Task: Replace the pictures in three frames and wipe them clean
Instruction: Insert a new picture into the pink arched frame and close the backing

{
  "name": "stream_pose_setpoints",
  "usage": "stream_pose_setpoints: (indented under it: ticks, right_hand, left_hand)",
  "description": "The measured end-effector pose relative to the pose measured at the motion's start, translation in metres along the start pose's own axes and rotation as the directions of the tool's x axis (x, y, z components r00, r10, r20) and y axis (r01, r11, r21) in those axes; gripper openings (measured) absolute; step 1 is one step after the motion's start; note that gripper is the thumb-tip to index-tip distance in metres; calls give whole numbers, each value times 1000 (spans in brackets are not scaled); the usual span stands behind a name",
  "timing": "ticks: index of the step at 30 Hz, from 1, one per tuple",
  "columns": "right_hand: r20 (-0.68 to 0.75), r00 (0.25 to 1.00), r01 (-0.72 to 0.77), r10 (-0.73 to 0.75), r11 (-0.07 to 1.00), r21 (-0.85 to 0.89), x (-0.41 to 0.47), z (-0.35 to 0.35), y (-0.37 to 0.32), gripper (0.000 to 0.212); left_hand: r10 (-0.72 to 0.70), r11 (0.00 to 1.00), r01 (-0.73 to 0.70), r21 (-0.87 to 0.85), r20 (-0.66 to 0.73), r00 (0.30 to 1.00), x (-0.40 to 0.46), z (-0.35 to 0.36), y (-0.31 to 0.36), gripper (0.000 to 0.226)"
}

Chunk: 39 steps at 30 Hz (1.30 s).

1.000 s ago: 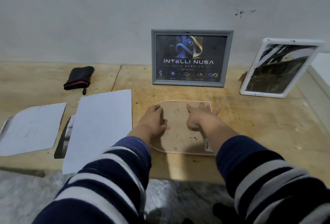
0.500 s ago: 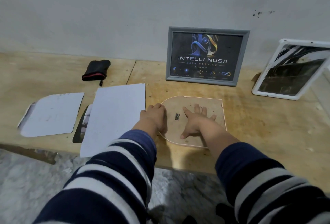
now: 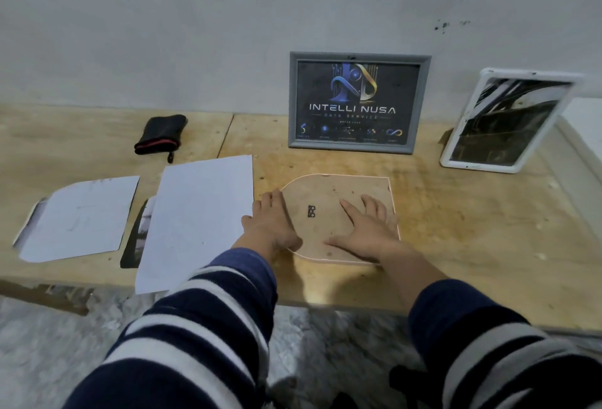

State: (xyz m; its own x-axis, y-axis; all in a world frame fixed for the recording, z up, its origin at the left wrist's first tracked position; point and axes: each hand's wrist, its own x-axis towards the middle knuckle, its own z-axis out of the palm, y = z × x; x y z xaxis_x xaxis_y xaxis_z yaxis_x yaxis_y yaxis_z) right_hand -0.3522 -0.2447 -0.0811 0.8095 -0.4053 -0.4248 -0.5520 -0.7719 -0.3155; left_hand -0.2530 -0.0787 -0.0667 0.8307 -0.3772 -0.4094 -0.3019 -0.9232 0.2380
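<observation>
The right hand lay flat, fingers straight and spread, on the brown fibreboard back of a pink-edged frame lying face down on the pale plywood bench, while the left hand curled against that frame's rounded left edge; whether it truly gripped the edge could not be told. To seat the backing well, I judged, the flat palm should press evenly while the left hand steadied the edge. Left of that hand lay white paper sheets; beyond both hands, against the wall, stood a grey-framed logo picture and a white frame.
</observation>
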Motion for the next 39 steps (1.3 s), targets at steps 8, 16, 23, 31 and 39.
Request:
stream_pose_setpoints:
  ticks: [8,16,23,31,39]
  right_hand:
    - [-288,919,-189,269,942,276,-17,-5,36,47]
    - [-81,937,-76,339,425,902,-17,-19,51,38]
    - [-369,903,192,222,559,806,-27,-50,42,39]
    - [-655,756,401,26,771,494,-37,-73,33,30]
    - [-459,878,328,139,524,786,-35,-80,20,37]
  left_hand:
    - [-180,969,154,-195,-123,976,-6,20,-3,54]
    - [-329,845,204,-494,-180,927,4,13,-7,66]
    - [-444,633,226,-741,-108,890,4,-22,-4,87]
    - [-346,443,137,-886,-28,938,-5,-59,-8,119]
    - [-252,255,-100,-962,-166,953,-11,-81,-1,66]
